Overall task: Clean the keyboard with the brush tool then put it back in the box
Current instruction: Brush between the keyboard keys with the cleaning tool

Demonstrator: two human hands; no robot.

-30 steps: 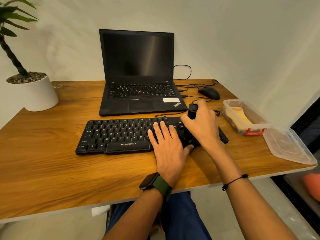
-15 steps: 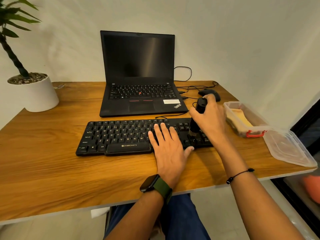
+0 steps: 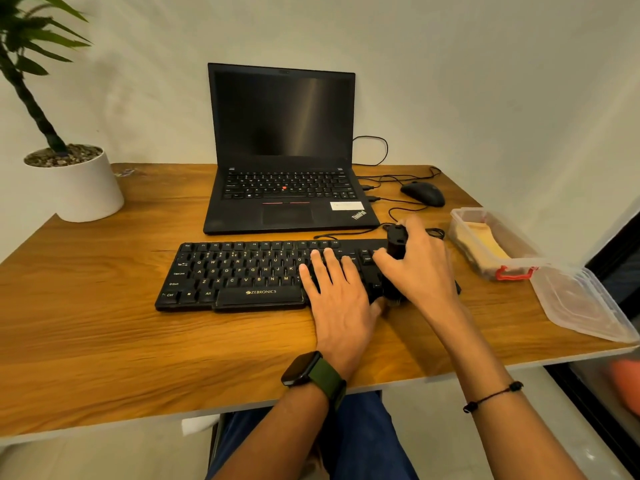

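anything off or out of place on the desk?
Nothing damaged or spilled. The lid lies off the box, overhanging the desk's right edge. The keyboard sits slightly askew.

Single head-worn view, forward and down, close over the desk (image 3: 104, 327).

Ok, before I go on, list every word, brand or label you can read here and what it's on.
"ZEBRONICS": front edge of the keyboard, below the space bar.
"ThinkPad": palm rest corner of the laptop.
"Ctrl", "Alt", "Shift", "Caps Lock", "Tab" and letters: keyboard keys.
White sticker on the laptop: too blurred to read.
Laptop keys: too small.
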